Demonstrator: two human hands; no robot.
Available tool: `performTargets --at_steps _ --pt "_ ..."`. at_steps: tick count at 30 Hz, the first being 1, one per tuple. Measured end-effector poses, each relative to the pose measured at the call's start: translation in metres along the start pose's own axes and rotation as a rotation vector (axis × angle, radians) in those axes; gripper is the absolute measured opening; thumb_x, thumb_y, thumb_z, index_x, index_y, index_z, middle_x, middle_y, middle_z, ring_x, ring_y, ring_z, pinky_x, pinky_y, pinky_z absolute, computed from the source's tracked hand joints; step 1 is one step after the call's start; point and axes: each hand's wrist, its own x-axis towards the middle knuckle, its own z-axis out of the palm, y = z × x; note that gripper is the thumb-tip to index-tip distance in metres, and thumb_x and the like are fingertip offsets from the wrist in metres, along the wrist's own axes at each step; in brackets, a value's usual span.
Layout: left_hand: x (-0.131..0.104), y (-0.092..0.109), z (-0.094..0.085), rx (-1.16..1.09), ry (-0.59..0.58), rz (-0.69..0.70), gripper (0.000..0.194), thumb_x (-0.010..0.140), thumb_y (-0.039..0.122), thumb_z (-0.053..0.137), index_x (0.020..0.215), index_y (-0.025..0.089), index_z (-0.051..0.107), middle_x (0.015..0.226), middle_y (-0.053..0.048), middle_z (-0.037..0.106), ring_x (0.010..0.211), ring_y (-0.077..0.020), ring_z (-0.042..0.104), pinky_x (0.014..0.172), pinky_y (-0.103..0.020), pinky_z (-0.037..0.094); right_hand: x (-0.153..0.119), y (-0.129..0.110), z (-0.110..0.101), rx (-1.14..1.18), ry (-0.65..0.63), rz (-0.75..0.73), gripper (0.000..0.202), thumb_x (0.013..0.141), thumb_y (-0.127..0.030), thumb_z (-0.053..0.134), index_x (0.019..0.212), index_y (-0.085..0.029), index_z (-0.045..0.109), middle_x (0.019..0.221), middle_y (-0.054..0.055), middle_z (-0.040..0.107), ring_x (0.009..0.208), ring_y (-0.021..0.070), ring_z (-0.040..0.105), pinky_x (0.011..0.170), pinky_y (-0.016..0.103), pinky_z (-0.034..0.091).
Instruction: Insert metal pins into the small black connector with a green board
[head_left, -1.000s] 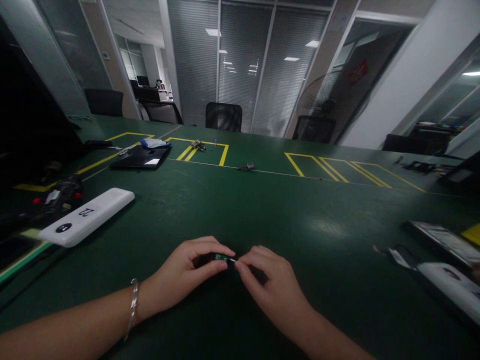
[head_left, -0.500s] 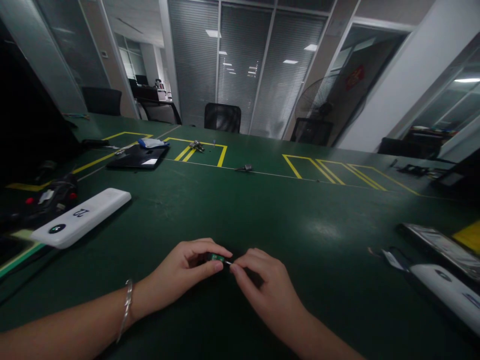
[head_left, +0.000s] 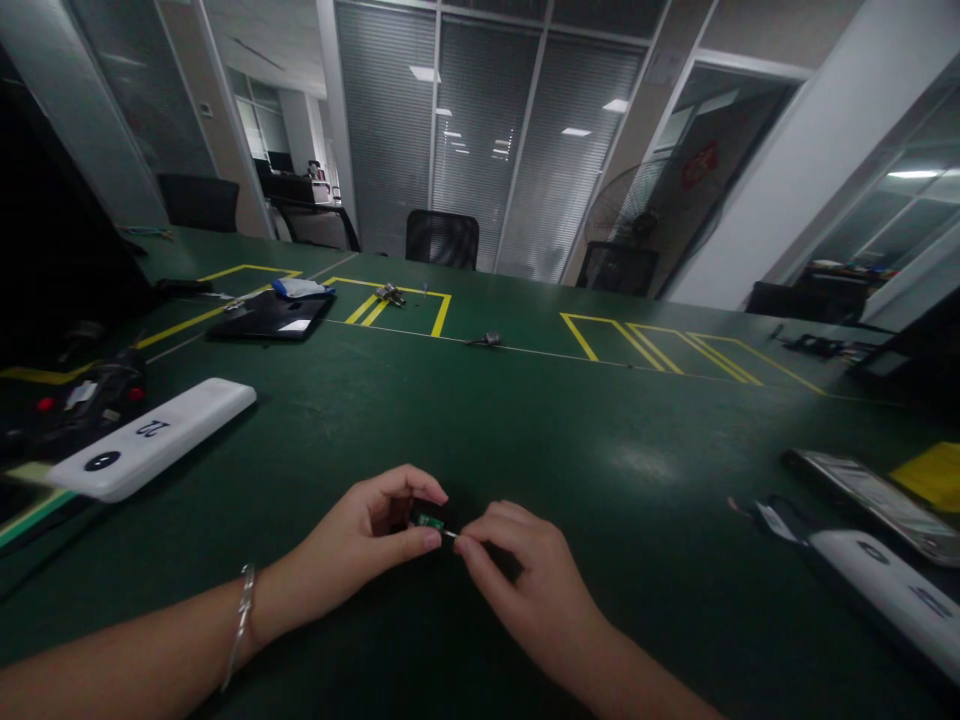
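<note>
Just above the green table (head_left: 420,410), my left hand (head_left: 367,530) holds a small green circuit board (head_left: 430,521) with dark parts around it, between the thumb and the curled fingers. My index finger is raised a little off it. My right hand (head_left: 525,560) pinches a thin, pale metal piece (head_left: 451,534) between thumb and forefinger. The left end of this piece meets or nearly meets the board's right edge; I cannot tell if they are joined. The rest of the thin piece is hidden by my right fingers.
To the left lie a white power bank (head_left: 157,435) and a dark device with red buttons (head_left: 90,400). A black tablet-like slab (head_left: 266,318) and small metal parts (head_left: 390,294) are farther back. At right are a phone-like device (head_left: 870,500) and another white power bank (head_left: 877,575).
My left index finger has lifted slightly from the board, showing more of its dark parts. The hands stay close together, and the view has shifted slightly.
</note>
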Motion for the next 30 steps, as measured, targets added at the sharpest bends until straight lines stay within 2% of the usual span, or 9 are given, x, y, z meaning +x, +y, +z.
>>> performTargets --at_steps 4,11,16,20,23,26,30 --pt "0.000 -0.003 -0.001 -0.032 0.035 0.007 0.020 0.078 0.024 0.072 0.092 0.018 0.058 0.087 0.001 0.059 0.084 -0.0168 0.057 0.074 -0.029 0.044 0.000 0.000 0.001 -0.002 0.022 0.006 0.020 0.092 -0.023 0.053 0.078 -0.019 0.066 0.070 0.000 0.059 0.068 0.0138 0.055 0.062 0.026 0.037" --pt "0.000 -0.004 -0.002 -0.068 0.085 0.004 0.022 0.083 0.021 0.067 0.098 0.021 0.051 0.097 -0.001 0.055 0.096 -0.0203 0.058 0.083 -0.034 0.045 0.002 -0.001 0.000 0.018 0.036 0.028 0.019 0.092 -0.022 0.053 0.079 -0.020 0.068 0.071 0.000 0.060 0.070 0.0144 0.057 0.064 0.026 0.039" --pt "0.000 -0.002 -0.002 0.072 0.122 0.024 0.021 0.081 0.022 0.066 0.097 0.021 0.053 0.093 0.000 0.053 0.085 -0.0172 0.054 0.072 -0.029 0.045 0.002 -0.001 0.000 0.045 0.051 0.024 0.019 0.092 -0.022 0.053 0.080 -0.020 0.067 0.072 -0.001 0.062 0.071 0.0141 0.057 0.065 0.026 0.040" --pt "-0.001 -0.003 -0.002 0.124 0.071 0.062 0.018 0.084 0.025 0.064 0.100 0.020 0.056 0.095 -0.002 0.055 0.088 -0.0184 0.055 0.077 -0.031 0.046 0.001 0.001 0.000 0.051 0.046 0.028 0.019 0.093 -0.023 0.052 0.081 -0.020 0.067 0.072 0.000 0.061 0.070 0.0143 0.057 0.064 0.026 0.040" --pt "-0.002 0.000 0.000 0.249 0.043 0.112 0.015 0.088 0.025 0.059 0.102 0.020 0.059 0.100 -0.004 0.056 0.091 -0.0197 0.056 0.081 -0.032 0.047 0.001 0.002 0.000 0.063 0.042 0.033 0.017 0.092 -0.022 0.052 0.084 -0.020 0.067 0.074 0.000 0.061 0.071 0.0145 0.058 0.065 0.026 0.041" --pt "-0.004 0.005 0.002 0.402 0.022 0.141 0.023 0.090 0.023 0.054 0.114 0.023 0.059 0.104 -0.005 0.057 0.095 -0.0206 0.056 0.085 -0.034 0.047 0.000 0.002 0.000 0.074 0.042 0.027 0.016 0.092 -0.021 0.052 0.086 -0.020 0.067 0.075 0.000 0.061 0.072 0.0143 0.058 0.066 0.026 0.041" --pt "-0.008 0.006 0.003 0.568 -0.006 0.176 0.040 0.091 0.019 0.051 0.130 0.030 0.050 0.112 -0.005 0.057 0.103 -0.0216 0.055 0.093 -0.037 0.045 0.000 0.002 0.001 0.050 0.039 0.024 0.017 0.092 -0.020 0.052 0.084 -0.020 0.067 0.077 0.000 0.061 0.072 0.0142 0.058 0.065 0.026 0.042"
